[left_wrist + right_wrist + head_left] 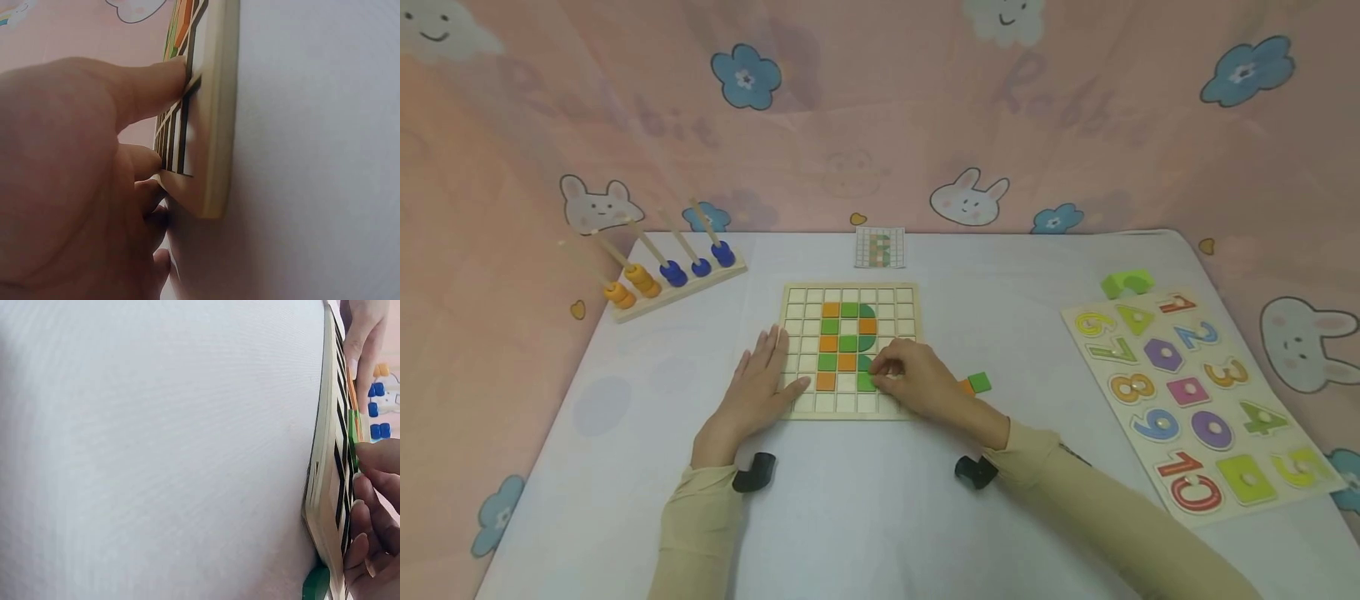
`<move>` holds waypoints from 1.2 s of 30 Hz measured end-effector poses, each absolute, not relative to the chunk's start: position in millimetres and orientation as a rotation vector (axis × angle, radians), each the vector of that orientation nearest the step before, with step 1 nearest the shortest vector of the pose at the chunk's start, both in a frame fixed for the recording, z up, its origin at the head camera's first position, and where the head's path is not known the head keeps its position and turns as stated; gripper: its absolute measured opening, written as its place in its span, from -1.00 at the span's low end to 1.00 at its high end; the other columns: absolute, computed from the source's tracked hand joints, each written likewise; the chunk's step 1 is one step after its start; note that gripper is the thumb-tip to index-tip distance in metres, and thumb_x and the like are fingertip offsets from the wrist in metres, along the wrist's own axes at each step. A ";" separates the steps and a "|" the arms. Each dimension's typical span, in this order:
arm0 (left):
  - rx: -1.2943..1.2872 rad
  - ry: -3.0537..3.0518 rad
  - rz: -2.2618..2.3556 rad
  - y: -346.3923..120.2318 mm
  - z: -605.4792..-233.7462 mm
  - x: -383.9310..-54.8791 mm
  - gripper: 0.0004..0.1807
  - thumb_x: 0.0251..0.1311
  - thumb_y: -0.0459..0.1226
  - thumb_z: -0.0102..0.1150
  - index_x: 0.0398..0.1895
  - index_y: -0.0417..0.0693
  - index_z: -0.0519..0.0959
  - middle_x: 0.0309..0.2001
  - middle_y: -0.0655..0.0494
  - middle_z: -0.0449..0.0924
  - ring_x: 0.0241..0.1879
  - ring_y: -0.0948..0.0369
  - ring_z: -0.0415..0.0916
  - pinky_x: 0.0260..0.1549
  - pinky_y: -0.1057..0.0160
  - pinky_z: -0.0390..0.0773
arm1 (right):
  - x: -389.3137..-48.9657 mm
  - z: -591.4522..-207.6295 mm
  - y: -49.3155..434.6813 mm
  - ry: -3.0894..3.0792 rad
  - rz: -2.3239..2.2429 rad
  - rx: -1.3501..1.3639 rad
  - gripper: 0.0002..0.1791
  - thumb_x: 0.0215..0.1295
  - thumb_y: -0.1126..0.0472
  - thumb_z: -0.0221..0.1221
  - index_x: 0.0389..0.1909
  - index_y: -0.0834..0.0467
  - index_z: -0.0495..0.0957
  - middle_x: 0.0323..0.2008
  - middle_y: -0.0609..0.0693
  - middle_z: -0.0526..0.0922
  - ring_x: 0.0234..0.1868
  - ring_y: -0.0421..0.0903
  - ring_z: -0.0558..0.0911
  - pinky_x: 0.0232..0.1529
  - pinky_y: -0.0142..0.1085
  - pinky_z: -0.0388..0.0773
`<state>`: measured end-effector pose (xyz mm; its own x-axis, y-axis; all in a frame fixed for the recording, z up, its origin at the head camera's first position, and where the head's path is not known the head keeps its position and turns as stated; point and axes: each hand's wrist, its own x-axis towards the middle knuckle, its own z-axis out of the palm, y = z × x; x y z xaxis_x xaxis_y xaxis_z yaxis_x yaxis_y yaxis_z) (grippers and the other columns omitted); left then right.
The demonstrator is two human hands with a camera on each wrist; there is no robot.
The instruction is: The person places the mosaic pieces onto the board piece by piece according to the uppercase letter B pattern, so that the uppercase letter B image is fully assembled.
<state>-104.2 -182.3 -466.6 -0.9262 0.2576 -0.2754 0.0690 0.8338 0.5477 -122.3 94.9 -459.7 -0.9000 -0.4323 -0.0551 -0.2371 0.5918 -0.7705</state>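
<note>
A wooden grid board (pixel 895 297) lies flat, with orange and green tiles set in its cells in a letter-like pattern. My left hand (pixel 756 392) rests with straight fingers along the board's left side, thumb on its lower left part. At the lower right of the pattern, my right hand (pixel 917 379) has thumb and curled fingers at a green square tile (pixel 866 382). In the right wrist view, the thumb tip pinches this green tile (pixel 354 428) close over the grid. Green quarter-round tiles (pixel 867 342) form part of the pattern's right side.
Loose green (pixel 980 382) and orange tiles lie right of the board, partly behind my right forearm. A small pattern card (pixel 880 247) stands beyond the board. At back left is a bead counting stand (pixel 681 283); a number puzzle board (pixel 1202 400) and green block (pixel 1127 283) lie right.
</note>
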 end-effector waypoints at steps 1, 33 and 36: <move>0.248 2.675 0.781 -182.2 -466.6 -104.3 -0.03 0.60 -0.02 0.02 0.72 -0.29 -0.30 0.74 -0.22 -0.44 0.73 -0.16 -0.53 0.68 -0.26 -0.44 | -122.7 -460.2 95.6 2.593 -1.186 -0.563 -0.94 0.34 0.30 0.42 -0.20 0.15 0.78 -0.25 -0.04 0.71 -0.21 -0.15 0.59 -0.14 -0.32 0.60; 0.261 2.677 0.799 -183.4 -465.7 -103.3 -0.03 0.60 -0.04 0.03 0.71 -0.30 -0.29 0.74 -0.23 -0.44 0.73 -0.17 -0.52 0.68 -0.26 -0.43 | -138.7 -425.9 192.6 2.457 -0.672 -0.463 -0.32 0.12 0.26 0.58 0.27 0.16 0.54 0.20 0.21 0.50 0.21 0.15 0.49 0.35 0.09 0.57; 0.262 2.676 0.800 -183.0 -465.3 -103.1 -0.03 0.60 -0.04 0.04 0.71 -0.30 -0.29 0.74 -0.23 -0.43 0.73 -0.17 -0.51 0.68 -0.26 -0.44 | -137.3 -426.2 194.1 2.449 -0.656 -0.432 -0.29 0.10 0.29 0.58 0.29 0.13 0.52 0.22 0.21 0.49 0.24 0.16 0.49 0.37 0.09 0.57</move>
